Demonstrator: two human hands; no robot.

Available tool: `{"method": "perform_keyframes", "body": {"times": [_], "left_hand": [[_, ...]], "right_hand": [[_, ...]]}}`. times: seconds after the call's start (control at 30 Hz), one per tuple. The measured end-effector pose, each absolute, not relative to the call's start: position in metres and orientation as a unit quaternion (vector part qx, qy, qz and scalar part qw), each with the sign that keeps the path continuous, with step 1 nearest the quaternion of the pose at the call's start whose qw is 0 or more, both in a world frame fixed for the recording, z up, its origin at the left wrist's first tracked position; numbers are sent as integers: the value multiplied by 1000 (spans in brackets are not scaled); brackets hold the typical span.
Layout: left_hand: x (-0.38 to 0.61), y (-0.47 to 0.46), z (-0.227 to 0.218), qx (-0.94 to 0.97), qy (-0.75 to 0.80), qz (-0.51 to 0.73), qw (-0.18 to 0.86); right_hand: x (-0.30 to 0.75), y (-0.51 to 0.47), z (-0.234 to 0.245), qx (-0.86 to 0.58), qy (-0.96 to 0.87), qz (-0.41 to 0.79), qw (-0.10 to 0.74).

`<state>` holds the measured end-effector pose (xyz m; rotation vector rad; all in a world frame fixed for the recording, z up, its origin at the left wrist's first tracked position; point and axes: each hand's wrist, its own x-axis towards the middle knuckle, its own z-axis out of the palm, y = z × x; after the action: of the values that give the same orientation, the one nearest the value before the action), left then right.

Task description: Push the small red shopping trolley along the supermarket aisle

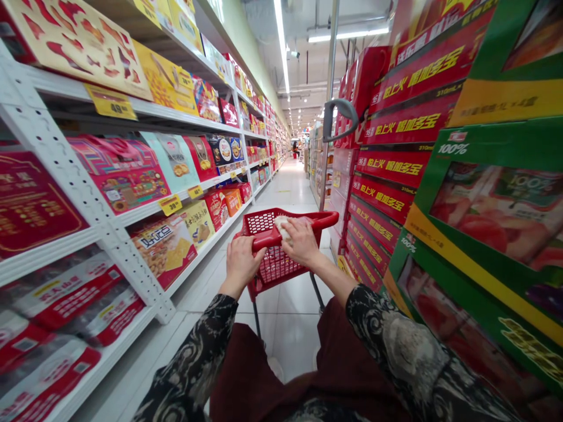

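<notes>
Both my hands rest on the red handle of a small shopping cart point(299, 225), whose red plastic mesh basket point(272, 261) stands in front of me on a thin metal frame. My left hand point(240, 264) is curled over the handle's left part. My right hand point(301, 241) lies across the handle further right, touching a pale, crumpled round item point(282, 227). That item sits at the basket's top edge, partly hidden by my fingers, and I cannot tell what it is. Dark patterned sleeves cover both forearms.
White perforated metal shelves point(83, 176) with boxed goods and yellow price tags point(170, 204) run along the left. Stacked red and green boxes point(387, 176) tower close on the right. A tiled aisle floor point(285, 187) stretches ahead to a distant person point(295, 149).
</notes>
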<state>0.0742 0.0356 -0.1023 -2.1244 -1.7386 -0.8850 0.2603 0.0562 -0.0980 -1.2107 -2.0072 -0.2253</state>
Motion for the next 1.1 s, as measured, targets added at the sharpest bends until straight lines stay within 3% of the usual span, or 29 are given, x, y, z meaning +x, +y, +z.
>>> {"method": "perform_keyframes", "body": {"times": [0.53, 1.1], "left_hand": [[89, 12, -98, -720, -605, -304, 148], [99, 19, -89, -721, -627, -258, 141]], "right_hand": [[303, 65, -102, -544, -715, -91, 430], [281, 77, -101, -467, -806, -70, 356]]}}
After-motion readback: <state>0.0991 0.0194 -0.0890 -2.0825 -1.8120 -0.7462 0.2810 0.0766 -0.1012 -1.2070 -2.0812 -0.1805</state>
